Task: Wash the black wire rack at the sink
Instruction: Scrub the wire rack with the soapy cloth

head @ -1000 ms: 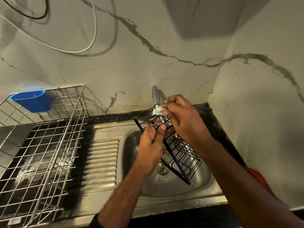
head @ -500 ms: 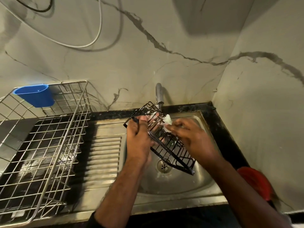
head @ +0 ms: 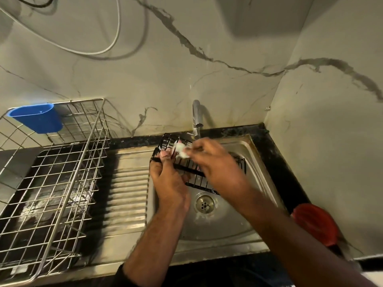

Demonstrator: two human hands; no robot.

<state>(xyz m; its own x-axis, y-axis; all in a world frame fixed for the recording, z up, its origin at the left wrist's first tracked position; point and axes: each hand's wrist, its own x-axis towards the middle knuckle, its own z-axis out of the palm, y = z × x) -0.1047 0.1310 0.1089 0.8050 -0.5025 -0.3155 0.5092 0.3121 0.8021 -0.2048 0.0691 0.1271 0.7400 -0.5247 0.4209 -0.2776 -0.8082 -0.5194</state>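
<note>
Two hands are on the rack [head: 199,172] over the sink [head: 259,154], centre of the frame, just below the tap [head: 196,118]. The left hand [head: 167,179] grips the rack's left end, fingers curled round the wires, while the right hand [head: 215,164] pinches a small white scrubber [head: 181,151] against the upper left corner of the rack.

What's new: a second ago the rack was tipped steeply, one end up by the tap and the other pointing down at the drain [head: 205,204]. Now it's been swung flatter and lies more across the basin, and the scrubber has travelled with it to that top corner near the left fingers. The view has also lifted a little, so more wall shows.

My read is that the scrubbing is well under way and the turn brings a fresh side of the wires within reach. No water stream is clear from the tap, so rinsing looks still to come.

Left of the frame, a steel basket [head: 51,183] with a blue cup [head: 38,119] sits on the drainboard; a red thing [head: 315,224] lies at lower right.
</note>
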